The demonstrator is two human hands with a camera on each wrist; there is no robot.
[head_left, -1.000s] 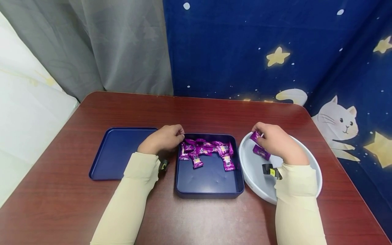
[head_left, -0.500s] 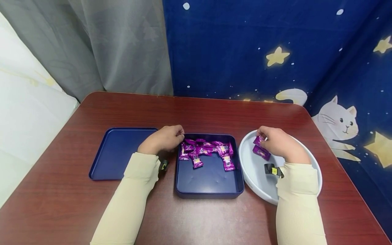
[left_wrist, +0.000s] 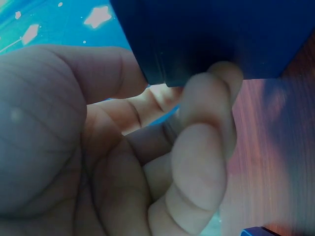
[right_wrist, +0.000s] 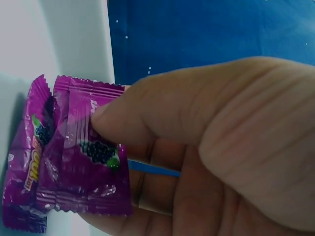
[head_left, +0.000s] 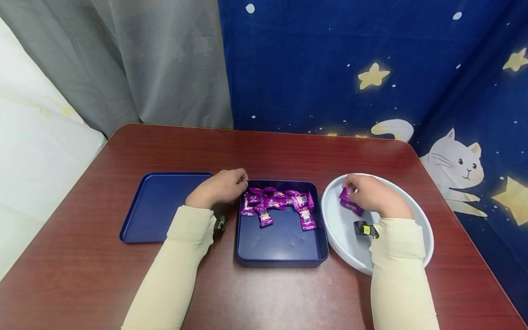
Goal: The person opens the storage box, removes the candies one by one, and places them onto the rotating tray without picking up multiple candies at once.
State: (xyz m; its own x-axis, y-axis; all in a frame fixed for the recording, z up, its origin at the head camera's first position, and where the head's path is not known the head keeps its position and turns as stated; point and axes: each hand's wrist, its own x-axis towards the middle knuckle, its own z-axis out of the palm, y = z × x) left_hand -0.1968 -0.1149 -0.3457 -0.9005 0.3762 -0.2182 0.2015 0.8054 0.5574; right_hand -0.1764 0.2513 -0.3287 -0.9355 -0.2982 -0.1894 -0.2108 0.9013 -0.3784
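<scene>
Thumb and fingers of my right hand (head_left: 373,197) pinch a purple wrapped candy (right_wrist: 91,184) with a berry print, over the white round tray (head_left: 426,229). A second purple candy (right_wrist: 23,172) lies right beside it in the tray. My left hand (head_left: 218,187) holds the far left corner of the navy box (head_left: 282,263). In the left wrist view, its thumb and curled fingers lie on two sides of that corner of the box (left_wrist: 221,39). Several matching candies (head_left: 274,201) lie along the far side inside the box.
A navy flat lid (head_left: 158,211) lies left of the box, partly behind my left hand. The tray stands against the box's right side. Behind the brown table (head_left: 268,151) hang grey and star-printed blue curtains (head_left: 313,68).
My right hand with the candy has shifted slightly right, then down and back left, close against the other candy in the tray. My left hand and the box have stayed put.
</scene>
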